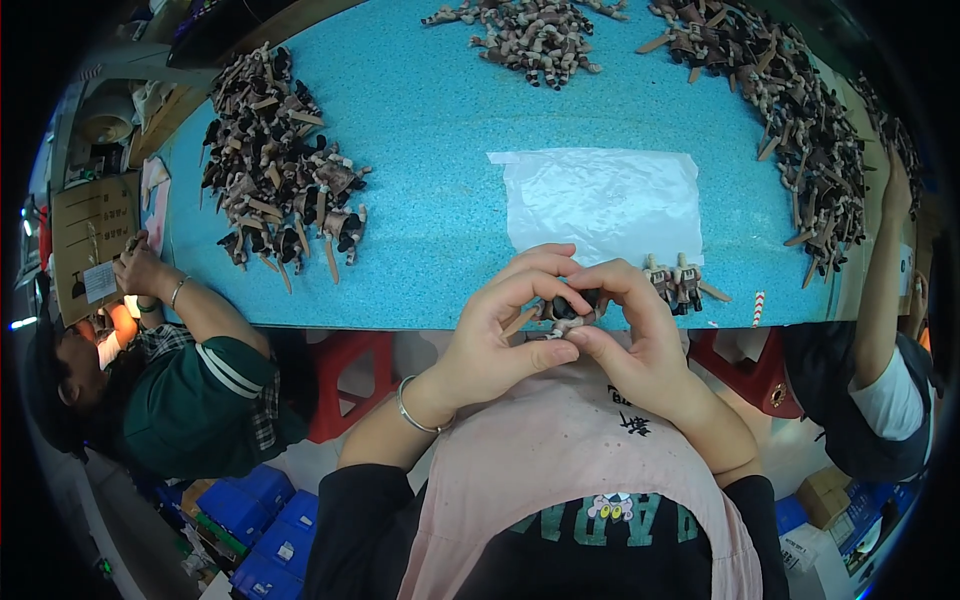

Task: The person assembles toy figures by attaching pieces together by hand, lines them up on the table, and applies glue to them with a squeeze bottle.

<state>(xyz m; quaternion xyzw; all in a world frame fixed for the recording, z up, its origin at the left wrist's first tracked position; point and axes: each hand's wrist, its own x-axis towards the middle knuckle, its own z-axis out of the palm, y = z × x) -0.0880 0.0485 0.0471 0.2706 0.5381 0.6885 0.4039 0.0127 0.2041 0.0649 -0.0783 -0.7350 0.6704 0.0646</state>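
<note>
My left hand (497, 322) and my right hand (637, 338) meet at the table's near edge, closed round one small toy figure (568, 322). It has a dark top and pale parts, and a tan strip sticks out toward my left fingers. My fingers hide much of it. Just right of my right hand, two similar toy figures (686, 284) lie side by side at the lower edge of a crinkled white sheet (600, 195). Another tan strip (716, 292) pokes out beside them.
Heaps of similar brown, black and cream figures lie at the left (275, 165), top middle (540, 40) and right (800, 130) of the blue table (420, 200). Co-workers sit on both sides; one co-worker's arm (882, 260) reaches over the right end. Red stools (350, 380) stand below.
</note>
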